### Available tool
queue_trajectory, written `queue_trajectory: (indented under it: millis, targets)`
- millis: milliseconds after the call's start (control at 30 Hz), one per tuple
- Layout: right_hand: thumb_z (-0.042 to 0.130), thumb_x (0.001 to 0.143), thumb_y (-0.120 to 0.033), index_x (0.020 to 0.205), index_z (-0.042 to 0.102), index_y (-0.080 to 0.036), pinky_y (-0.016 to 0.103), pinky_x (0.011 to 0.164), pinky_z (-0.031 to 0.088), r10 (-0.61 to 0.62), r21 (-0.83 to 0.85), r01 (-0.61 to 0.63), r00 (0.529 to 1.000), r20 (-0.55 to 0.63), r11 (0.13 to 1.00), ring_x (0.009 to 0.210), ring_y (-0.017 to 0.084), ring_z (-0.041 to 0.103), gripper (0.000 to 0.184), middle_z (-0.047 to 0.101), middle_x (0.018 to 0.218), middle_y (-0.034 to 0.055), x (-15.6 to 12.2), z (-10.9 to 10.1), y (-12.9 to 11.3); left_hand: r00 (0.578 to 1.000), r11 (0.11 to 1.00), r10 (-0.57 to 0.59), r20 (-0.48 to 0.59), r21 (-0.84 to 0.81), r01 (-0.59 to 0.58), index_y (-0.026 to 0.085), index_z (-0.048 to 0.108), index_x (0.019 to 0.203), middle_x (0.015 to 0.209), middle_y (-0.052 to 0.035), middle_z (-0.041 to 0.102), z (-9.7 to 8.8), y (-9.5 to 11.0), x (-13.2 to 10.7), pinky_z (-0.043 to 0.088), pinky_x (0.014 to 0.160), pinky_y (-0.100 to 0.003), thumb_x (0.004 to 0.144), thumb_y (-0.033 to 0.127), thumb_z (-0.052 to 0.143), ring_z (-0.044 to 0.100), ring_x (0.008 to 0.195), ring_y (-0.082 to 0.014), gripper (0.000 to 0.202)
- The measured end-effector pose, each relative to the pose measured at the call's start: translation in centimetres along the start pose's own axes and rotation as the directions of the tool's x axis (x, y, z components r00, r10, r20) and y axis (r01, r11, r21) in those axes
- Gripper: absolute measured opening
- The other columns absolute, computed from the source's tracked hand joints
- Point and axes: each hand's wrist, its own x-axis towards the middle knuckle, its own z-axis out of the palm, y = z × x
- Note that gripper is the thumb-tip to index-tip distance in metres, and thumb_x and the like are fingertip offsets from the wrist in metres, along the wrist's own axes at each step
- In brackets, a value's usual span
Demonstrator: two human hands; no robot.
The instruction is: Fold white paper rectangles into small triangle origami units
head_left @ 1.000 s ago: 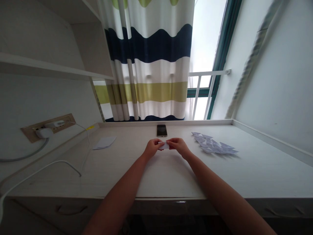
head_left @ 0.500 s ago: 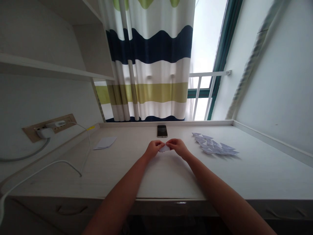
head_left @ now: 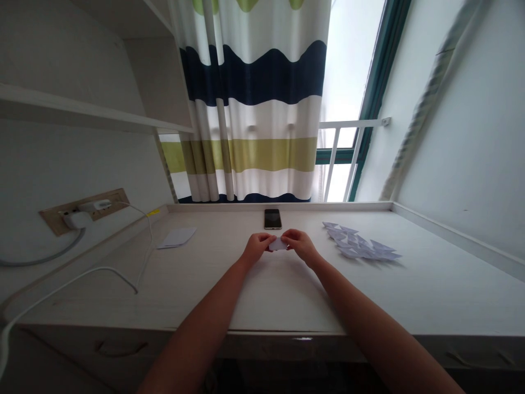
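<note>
Between my two hands is a small folded piece of white paper, held just above the white desk. My left hand pinches its left end, and my right hand grips the right end with thumb and fingers. Beyond the hands lies a smartphone, dark screen up. To the right rests a group of several folded paper triangles. On the left is a small stack of flat white paper sheets.
A white cable runs over the left of the desk to plugs in a wall socket panel. A raised rim borders the desk at the back and sides. Behind it hangs a striped curtain beside a window.
The paper has turned between my fingers and now shows a wider, more rectangular face. My hands have shifted only slightly; the other things on the desk stay put.
</note>
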Motion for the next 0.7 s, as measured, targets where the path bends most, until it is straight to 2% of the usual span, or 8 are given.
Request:
queue_trajectory:
  millis: [200,367,533,700]
  targets:
    - [0.063,0.059,-0.029,0.065,0.060,-0.014,0.026,0.053,0.044,0.063,0.022,-0.063,0.998,-0.005,0.998,0.057,0.011,0.052,0.016,0.059,0.061,0.0008,-0.32,0.15,-0.51,0.998,0.997,0.052,-0.044,0.063,-0.050,0.012,0.062,0.060,0.052,-0.0010,0.057,-0.16,-0.24,0.22,0.042,0.049,-0.022,0.062,0.038,0.062,0.051,0.051,-0.0110,0.027]
    - [0.062,0.059,-0.029,0.062,0.059,-0.014,0.025,0.052,0.042,0.042,-0.003,-0.042,0.999,-0.024,0.999,0.054,0.011,0.051,0.015,0.057,0.057,-0.0002,-0.24,0.15,-0.42,0.999,0.997,0.048,-0.013,0.059,-0.047,0.011,0.063,0.063,0.054,-0.0030,0.060,-0.06,-0.21,0.13,0.043,0.050,-0.023,0.064,0.038,0.062,0.054,0.052,-0.0121,0.026]
    - [0.062,0.058,-0.031,0.059,0.055,-0.015,0.024,0.048,0.039,0.013,0.016,-0.013,0.999,-0.036,1.000,0.050,0.009,0.047,0.017,0.052,0.052,-0.0029,0.14,0.11,0.13,0.998,1.000,0.001,0.063,0.011,-0.002,0.010,0.064,0.069,0.057,-0.0047,0.061,0.02,0.01,-0.06,0.044,0.050,-0.023,0.065,0.040,0.062,0.058,0.053,-0.0133,0.030]
    - [0.062,0.059,-0.034,0.064,0.057,-0.015,0.024,0.049,0.040,0.018,0.021,-0.018,1.000,0.002,1.000,0.053,0.010,0.049,0.020,0.056,0.056,-0.0012,0.15,0.12,0.40,0.999,0.999,0.023,0.049,0.031,-0.025,0.012,0.064,0.066,0.056,-0.0033,0.061,-0.02,0.06,-0.03,0.043,0.048,-0.023,0.063,0.037,0.064,0.057,0.051,-0.0126,0.025]
